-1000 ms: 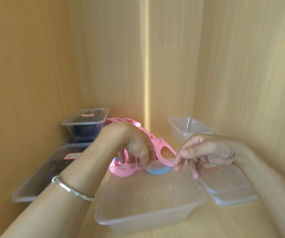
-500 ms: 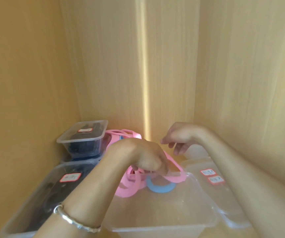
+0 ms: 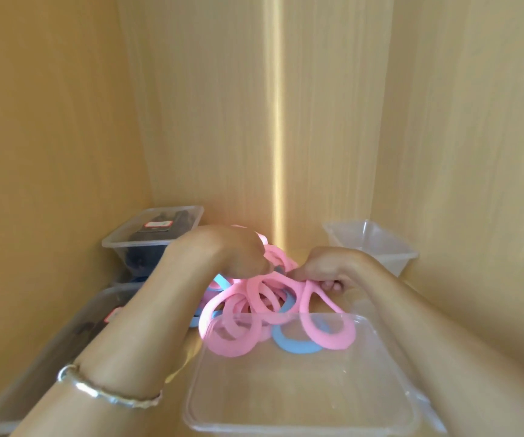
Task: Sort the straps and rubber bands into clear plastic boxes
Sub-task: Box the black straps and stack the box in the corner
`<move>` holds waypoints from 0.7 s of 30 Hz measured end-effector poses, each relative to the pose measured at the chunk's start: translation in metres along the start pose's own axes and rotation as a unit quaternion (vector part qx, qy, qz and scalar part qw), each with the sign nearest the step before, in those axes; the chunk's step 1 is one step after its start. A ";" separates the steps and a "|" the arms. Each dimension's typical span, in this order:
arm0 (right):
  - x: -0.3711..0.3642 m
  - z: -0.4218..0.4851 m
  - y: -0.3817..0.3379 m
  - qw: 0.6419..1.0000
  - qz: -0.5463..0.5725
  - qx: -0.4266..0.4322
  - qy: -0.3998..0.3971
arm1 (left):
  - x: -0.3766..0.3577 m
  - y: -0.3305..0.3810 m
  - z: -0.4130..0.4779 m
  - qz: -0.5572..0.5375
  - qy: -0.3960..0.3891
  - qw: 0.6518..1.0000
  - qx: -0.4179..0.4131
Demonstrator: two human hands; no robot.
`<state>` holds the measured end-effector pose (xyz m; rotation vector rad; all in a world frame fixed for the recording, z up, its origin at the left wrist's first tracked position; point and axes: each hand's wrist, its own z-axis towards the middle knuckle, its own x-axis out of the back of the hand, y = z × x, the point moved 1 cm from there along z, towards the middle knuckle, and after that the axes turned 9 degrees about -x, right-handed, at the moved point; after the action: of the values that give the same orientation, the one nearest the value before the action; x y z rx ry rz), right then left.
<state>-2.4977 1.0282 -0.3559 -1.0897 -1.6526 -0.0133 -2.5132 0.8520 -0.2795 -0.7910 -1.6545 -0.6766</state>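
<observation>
near: clear box, open-topped, set ready to receive. over its far rim: pink straps tangled with blue bands. left hand, fingers clenched on the tangle; right hand, fingers pinching a pink loop, likely teasing it free. far: dark-filled box, empty box.

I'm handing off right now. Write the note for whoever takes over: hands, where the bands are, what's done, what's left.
Left hand: fingers curled on the pink bands, at the top of the tangle.
Right hand: grips the same tangle from the other side.
Tangle: pink loops with blue bands mixed in, hanging at the far rim of the front clear box.
Done: the labelled box and the long box on the left hold dark items.
Left: separate pink from blue and box them. The back-right box looks empty.
</observation>
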 end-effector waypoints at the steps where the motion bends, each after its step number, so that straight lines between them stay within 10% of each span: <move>1: 0.001 -0.002 -0.002 1.000 -0.004 0.004 -0.007 | 0.000 0.000 0.000 -0.002 0.001 1.000 0.000; 10: 0.027 -0.021 -0.015 0.974 0.097 0.127 0.161 | -0.001 -0.013 0.006 -0.052 0.086 0.995 0.002; 21: 0.043 -0.036 -0.044 0.801 0.364 0.283 0.382 | 0.000 -0.023 0.012 -0.145 0.296 0.944 0.029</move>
<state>-2.4973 1.0117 -0.2865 -0.9838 -0.3885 0.4598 -2.5381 0.8471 -0.2827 -0.2536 -1.2321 -0.9593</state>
